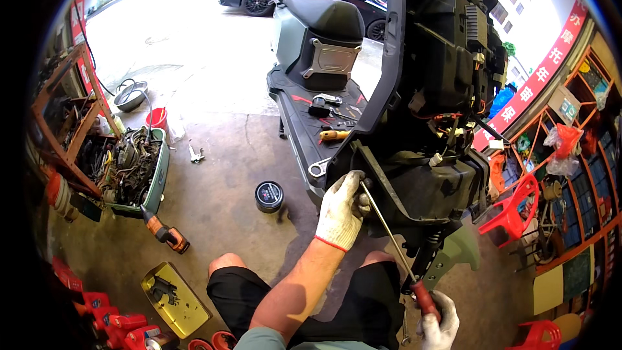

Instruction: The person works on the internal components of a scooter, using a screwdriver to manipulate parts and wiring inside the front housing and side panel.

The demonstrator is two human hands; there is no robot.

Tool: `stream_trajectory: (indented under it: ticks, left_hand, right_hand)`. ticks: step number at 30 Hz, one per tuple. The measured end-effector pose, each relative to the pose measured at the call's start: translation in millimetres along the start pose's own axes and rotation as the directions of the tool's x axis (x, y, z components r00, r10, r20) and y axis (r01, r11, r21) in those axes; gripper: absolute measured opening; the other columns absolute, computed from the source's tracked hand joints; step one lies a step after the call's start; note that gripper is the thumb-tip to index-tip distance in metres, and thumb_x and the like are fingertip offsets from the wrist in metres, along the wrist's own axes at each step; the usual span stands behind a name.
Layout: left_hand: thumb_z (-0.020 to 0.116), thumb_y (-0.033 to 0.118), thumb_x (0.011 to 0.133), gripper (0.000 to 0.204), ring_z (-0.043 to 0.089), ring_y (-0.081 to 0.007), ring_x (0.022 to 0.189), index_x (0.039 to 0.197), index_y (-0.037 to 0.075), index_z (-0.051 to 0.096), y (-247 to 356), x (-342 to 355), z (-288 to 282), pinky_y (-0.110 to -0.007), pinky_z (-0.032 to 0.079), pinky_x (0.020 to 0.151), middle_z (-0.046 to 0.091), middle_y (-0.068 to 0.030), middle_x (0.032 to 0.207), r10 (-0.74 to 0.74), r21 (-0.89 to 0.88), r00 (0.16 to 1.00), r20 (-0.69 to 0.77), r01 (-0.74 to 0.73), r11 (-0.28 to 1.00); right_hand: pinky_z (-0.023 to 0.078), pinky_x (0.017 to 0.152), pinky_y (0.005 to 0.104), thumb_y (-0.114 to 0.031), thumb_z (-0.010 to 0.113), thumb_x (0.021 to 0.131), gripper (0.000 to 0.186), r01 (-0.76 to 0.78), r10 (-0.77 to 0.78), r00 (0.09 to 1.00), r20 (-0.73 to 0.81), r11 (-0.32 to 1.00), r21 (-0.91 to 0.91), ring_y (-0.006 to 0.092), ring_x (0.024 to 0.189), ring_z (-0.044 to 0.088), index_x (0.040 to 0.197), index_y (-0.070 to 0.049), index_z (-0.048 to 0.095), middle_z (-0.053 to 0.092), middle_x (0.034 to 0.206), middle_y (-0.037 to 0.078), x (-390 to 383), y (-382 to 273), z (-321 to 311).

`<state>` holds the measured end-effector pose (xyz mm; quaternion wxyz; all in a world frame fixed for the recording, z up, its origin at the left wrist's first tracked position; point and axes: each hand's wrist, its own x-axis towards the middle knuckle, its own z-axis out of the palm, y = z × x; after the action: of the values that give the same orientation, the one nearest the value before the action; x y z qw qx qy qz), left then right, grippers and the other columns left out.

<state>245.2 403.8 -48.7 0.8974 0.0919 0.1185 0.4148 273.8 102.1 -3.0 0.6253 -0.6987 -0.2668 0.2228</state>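
My left hand (pixel 341 214), in a white glove with darkened fingertips, has its fingers closed at the tip of a long screwdriver shaft, against a black body panel (pixel 427 188) of a partly dismantled scooter; what they grip is unclear. My right hand (pixel 438 324), also gloved, grips the screwdriver's red handle (pixel 426 299) low at the right, with the shaft slanting up leftward. A wrench (pixel 319 168) lies on the footboard (pixel 291 126) above my left hand, near a yellow-handled tool (pixel 334 135) and other tools.
A round black tub (pixel 269 196), orange drill (pixel 165 233), parts crate (pixel 159 175) and yellow tray (pixel 197 311) are on the floor at left. A storage case (pixel 298 39) sits on the footboard. Red chair (pixel 508 217) and shelving (pixel 586 181) stand right; cars are parked beyond.
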Motion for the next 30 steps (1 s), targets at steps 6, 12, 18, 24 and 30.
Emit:
stream_trajectory:
  ticks: [6,12,18,24,30]
  left_hand:
    - [0.061,0.023,0.098,0.021,0.054,-0.0096,0.063,0.110,0.005,0.061,3,0,1,-0.022,0.042,0.054,0.063,-0.0024,0.089,0.020,0.050,1.000,0.004,-0.021,0.999]
    - [0.063,0.022,0.097,0.025,0.055,-0.0087,0.064,0.113,0.004,0.060,2,-2,6,-0.022,0.043,0.056,0.062,-0.0007,0.088,0.041,0.040,0.999,0.004,-0.041,0.998]
    - [0.065,0.016,0.095,0.024,0.058,-0.0087,0.067,0.116,0.004,0.059,-3,0,10,-0.022,0.046,0.058,0.063,-0.0004,0.088,0.081,0.026,0.996,0.042,-0.083,0.996]
    - [0.066,0.012,0.093,0.029,0.059,-0.0077,0.069,0.119,0.003,0.059,0,0,14,-0.022,0.047,0.059,0.065,0.0000,0.089,0.146,0.121,0.987,0.062,-0.153,0.981]
    - [0.065,0.011,0.093,0.031,0.059,-0.0073,0.070,0.121,0.000,0.058,-2,1,15,-0.022,0.047,0.060,0.065,-0.0004,0.090,0.183,0.168,0.982,0.046,-0.188,0.968]
  right_hand:
    - [0.046,0.096,0.0347,-0.025,0.071,0.091,0.050,0.261,-0.232,0.964,0.129,0.914,-0.311,0.0246,0.107,0.059,0.130,0.002,0.053,0.057,0.125,0.014,0,4,-2]
    - [0.048,0.076,0.0235,-0.025,0.073,0.090,0.058,0.125,-0.109,0.989,0.101,0.978,-0.168,0.0175,0.095,0.061,0.135,0.002,0.048,0.060,0.122,0.014,-9,12,-3]
    - [0.046,0.070,0.0186,-0.021,0.072,0.091,0.059,0.109,-0.111,0.994,-0.024,0.993,-0.047,0.0122,0.087,0.061,0.138,0.001,0.045,0.061,0.121,0.014,-8,3,19]
    - [0.046,0.066,0.0187,-0.023,0.071,0.092,0.058,0.062,-0.062,0.997,-0.036,0.998,-0.001,0.0108,0.078,0.060,0.138,0.001,0.046,0.063,0.113,0.013,-3,-15,36]
    - [0.043,0.061,0.0181,-0.027,0.068,0.093,0.056,-0.009,0.009,1.000,0.013,1.000,-0.010,0.0084,0.070,0.056,0.138,0.000,0.047,0.065,0.106,0.011,0,-36,43]
